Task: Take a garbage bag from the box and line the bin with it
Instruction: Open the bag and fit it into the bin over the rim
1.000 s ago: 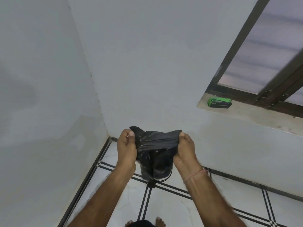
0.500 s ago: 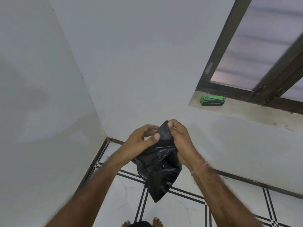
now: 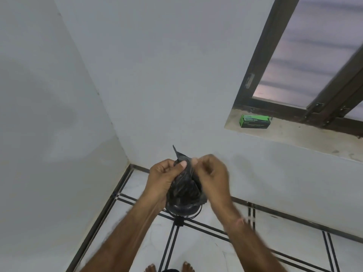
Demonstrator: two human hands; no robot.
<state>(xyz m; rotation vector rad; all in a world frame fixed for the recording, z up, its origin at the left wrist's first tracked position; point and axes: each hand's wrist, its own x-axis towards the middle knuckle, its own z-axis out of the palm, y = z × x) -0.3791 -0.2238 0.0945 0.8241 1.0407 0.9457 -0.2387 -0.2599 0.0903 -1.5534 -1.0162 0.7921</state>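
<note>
A crumpled black garbage bag [image 3: 185,185] hangs between my hands in front of the room's corner. My left hand [image 3: 163,177] pinches its top edge from the left, thumb on the plastic. My right hand [image 3: 211,173], blurred, grips the same edge from the right. Just below the bag a small dark bin [image 3: 183,210] with a thin wire rim stands on the floor, mostly hidden by the bag. The green garbage-bag box [image 3: 255,121] lies on the window sill at the upper right.
White walls meet in a corner on the left. A dark-framed window [image 3: 314,61] sits above the stone sill [image 3: 306,136]. The floor is white tile with black lines [image 3: 208,230]. My bare toes [image 3: 169,267] show at the bottom edge.
My hands, spread apart a second ago, came together at the bag's top edge. The bag hangs bunched lower over the bin, and the view has shifted.
</note>
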